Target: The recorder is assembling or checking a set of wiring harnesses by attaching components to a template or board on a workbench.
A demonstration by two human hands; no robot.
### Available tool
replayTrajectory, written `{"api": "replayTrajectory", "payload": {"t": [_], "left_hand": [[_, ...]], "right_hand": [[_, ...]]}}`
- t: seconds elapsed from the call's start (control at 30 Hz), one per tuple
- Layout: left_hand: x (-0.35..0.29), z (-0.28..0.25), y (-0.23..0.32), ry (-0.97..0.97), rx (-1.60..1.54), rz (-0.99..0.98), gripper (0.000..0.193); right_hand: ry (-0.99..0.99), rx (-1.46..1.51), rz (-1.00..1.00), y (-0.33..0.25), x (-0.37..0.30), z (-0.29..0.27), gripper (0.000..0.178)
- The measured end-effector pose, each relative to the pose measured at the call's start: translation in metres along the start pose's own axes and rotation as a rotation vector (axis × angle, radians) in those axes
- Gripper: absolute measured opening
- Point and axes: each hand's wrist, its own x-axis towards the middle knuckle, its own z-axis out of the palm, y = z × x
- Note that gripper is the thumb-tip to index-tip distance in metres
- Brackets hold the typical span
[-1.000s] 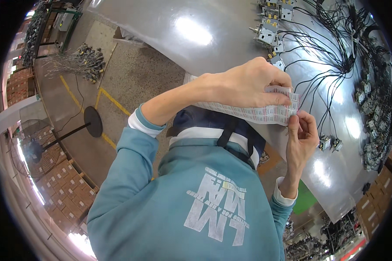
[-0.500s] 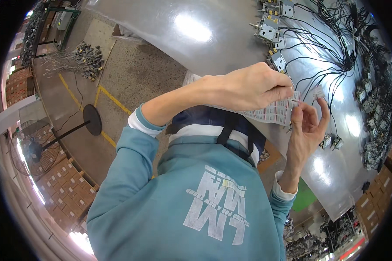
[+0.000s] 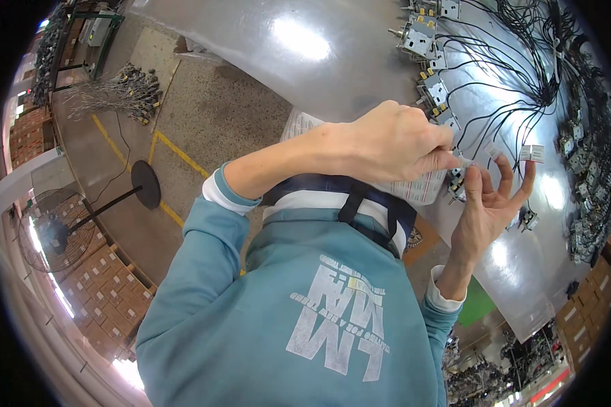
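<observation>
My left hand (image 3: 400,144) is closed in a pinch, thumb and forefinger on a small whitish label (image 3: 464,161). The thumb and forefinger of my right hand (image 3: 485,214) come together at that label's other side. Two more fingers of this hand are raised, with a printed label (image 3: 532,153) stuck on one fingertip and a paler label (image 3: 492,150) at another. Beneath my left hand lies a sheet of printed labels (image 3: 424,188), mostly covered by hand and wrist; whether the left fingers also grip it is hidden.
Small metal switch-like units (image 3: 417,41) with black cables (image 3: 540,91) line the shiny metal table (image 3: 346,74). A heap of similar units (image 3: 580,224) lies along the right side. A pedestal fan (image 3: 54,234) and stacked cartons (image 3: 105,292) stand at left.
A printed label now sits on a raised right fingertip, and those fingers have spread rightward. My left fingers still pinch near the right thumb. The label sheet has shifted slightly left and down.
</observation>
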Motion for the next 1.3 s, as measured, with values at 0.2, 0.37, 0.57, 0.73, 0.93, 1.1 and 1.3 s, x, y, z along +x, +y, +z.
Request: {"api": "replayTrajectory", "payload": {"t": [0.2, 0.37, 0.57, 0.73, 0.93, 1.1, 1.3], "left_hand": [[-0.015, 0.043, 0.000, 0.106, 0.299, 0.329, 0.019], [-0.025, 0.074, 0.002, 0.185, 0.674, 0.427, 0.032], [-0.037, 0.087, 0.004, 0.085, 0.938, 0.373, 0.037], [-0.036, 0.095, 0.000, 0.120, 0.891, 0.366, 0.037], [-0.032, 0.102, 0.003, 0.127, 0.954, 0.364, 0.038], [-0.031, 0.106, 0.003, 0.110, 1.054, 0.380, 0.041], [-0.027, 0.110, 0.005, 0.083, 1.174, 0.401, 0.042]], "right_hand": [[-0.058, -0.287, -0.079, 0.010, 0.012, -0.031, 0.099], [-0.120, -0.454, -0.041, 0.012, 0.021, -0.032, 0.100], [-0.210, -0.490, -0.092, 0.021, 0.025, -0.032, 0.099], [-0.225, -0.530, -0.119, 0.022, 0.024, -0.032, 0.099], [-0.287, -0.536, -0.111, 0.019, 0.029, -0.031, 0.099], [-0.298, -0.571, -0.084, 0.018, 0.030, -0.028, 0.099], [-0.321, -0.578, -0.335, 0.032, 0.032, -0.028, 0.101]]}}
